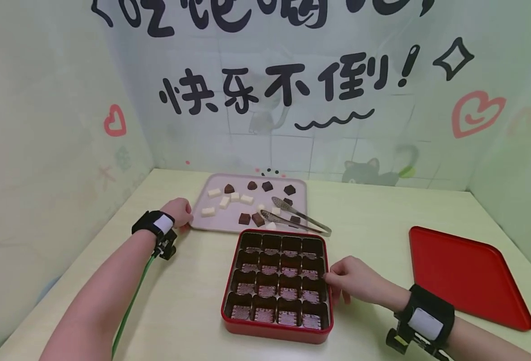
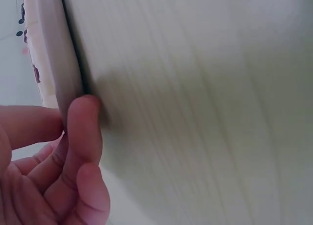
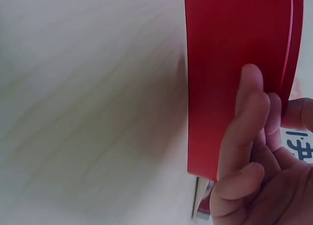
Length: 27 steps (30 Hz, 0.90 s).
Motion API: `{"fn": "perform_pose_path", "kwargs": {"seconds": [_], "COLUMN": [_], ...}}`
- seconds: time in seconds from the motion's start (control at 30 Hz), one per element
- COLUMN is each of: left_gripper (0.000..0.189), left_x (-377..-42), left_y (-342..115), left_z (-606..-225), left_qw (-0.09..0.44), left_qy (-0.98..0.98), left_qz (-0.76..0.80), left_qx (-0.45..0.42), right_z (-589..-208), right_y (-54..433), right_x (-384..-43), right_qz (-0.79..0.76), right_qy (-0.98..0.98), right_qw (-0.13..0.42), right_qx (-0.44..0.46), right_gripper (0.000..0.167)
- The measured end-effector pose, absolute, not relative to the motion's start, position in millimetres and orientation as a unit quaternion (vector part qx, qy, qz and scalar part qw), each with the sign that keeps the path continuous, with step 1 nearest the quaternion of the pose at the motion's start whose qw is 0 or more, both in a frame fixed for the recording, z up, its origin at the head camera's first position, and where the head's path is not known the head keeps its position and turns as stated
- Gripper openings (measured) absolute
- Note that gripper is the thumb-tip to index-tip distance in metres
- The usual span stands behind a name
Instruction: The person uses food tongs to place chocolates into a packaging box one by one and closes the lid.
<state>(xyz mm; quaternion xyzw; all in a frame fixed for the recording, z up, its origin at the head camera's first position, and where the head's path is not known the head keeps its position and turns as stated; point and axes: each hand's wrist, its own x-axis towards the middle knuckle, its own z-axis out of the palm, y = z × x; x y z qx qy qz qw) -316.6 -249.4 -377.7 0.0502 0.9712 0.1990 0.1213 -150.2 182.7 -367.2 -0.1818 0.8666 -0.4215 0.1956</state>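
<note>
My left hand (image 1: pixel 178 210) pinches the left front corner of a pale pink tray (image 1: pixel 224 225); the left wrist view has thumb and fingers on either side of its rim (image 2: pixel 61 63). White and dark chocolates lie scattered on this tray, with metal tongs (image 1: pixel 308 220) resting across its right front edge. In front stands a red box (image 1: pixel 276 332) with a brown divided insert (image 1: pixel 270 275), its compartments bare. At the box's right side, my right hand (image 1: pixel 353 281) pinches the wall, fingers along the outside (image 3: pixel 220 88) and thumb at the rim.
A flat red tray (image 1: pixel 470 276) lies at the right of the wooden table (image 1: pixel 364 215). Printed curtains with lettering (image 1: pixel 270 85) enclose the table at the back and sides. A green cable (image 1: pixel 132 306) runs along the left forearm.
</note>
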Motion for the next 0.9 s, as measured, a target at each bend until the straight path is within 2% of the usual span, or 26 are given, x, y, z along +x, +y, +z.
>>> {"fn": "perform_pose_path", "kwargs": {"seconds": [0.23,0.9], "left_gripper": [0.009,0.018], "left_x": [-310.7,-300.5], "left_y": [-236.4,-159.4], "left_z": [-376.1,-385.8], "left_qw": [0.114,0.166], "left_qy": [0.968,0.94], "left_qz": [0.21,0.282], "left_qx": [0.072,0.097], "right_z": [-367.3,-371.9], "right_y": [205.8,232.3], "right_x": [-145.5,-139.9], "right_qz": [-0.411,-0.413], "right_qy": [0.87,0.863], "right_qw": [0.203,0.226], "right_qx": [-0.181,-0.183], "right_gripper": [0.026,0.025]}}
